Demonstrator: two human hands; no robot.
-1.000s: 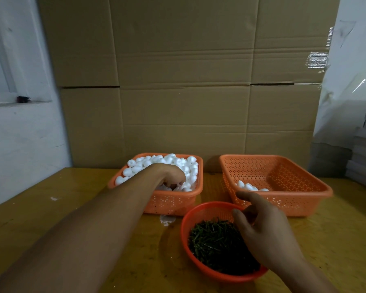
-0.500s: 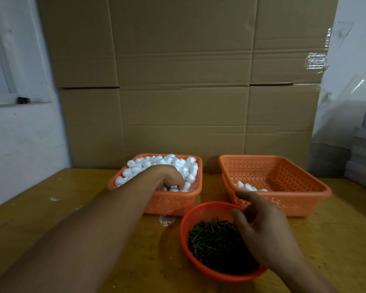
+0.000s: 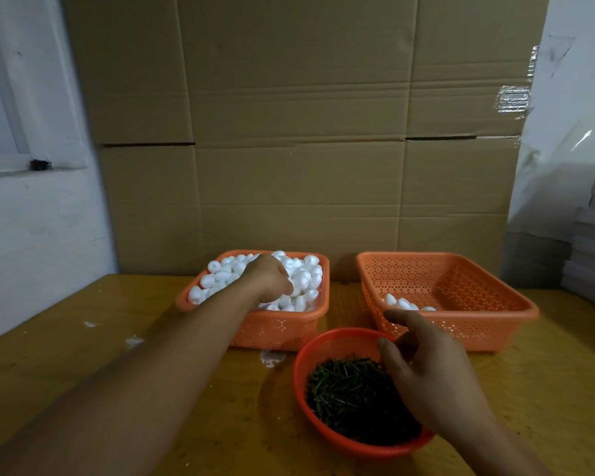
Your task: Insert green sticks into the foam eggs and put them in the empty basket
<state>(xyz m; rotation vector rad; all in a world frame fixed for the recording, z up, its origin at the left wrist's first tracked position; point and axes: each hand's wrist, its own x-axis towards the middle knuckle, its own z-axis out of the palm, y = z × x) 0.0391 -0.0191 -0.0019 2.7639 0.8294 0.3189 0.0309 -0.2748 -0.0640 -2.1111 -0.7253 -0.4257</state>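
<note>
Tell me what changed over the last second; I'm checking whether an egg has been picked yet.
Very little. The left hand stays buried among the foam eggs in the left basket, shifting only slightly; no egg is lifted. The right hand keeps hovering over the green sticks in the round basket. Both square baskets stay put.

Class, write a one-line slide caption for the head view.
Left hand reaches among foam eggs in the left basket; right hand hovers over green sticks.

White eggs (image 3: 301,276) (orange perforated basket (image 3: 282,326))
</note>
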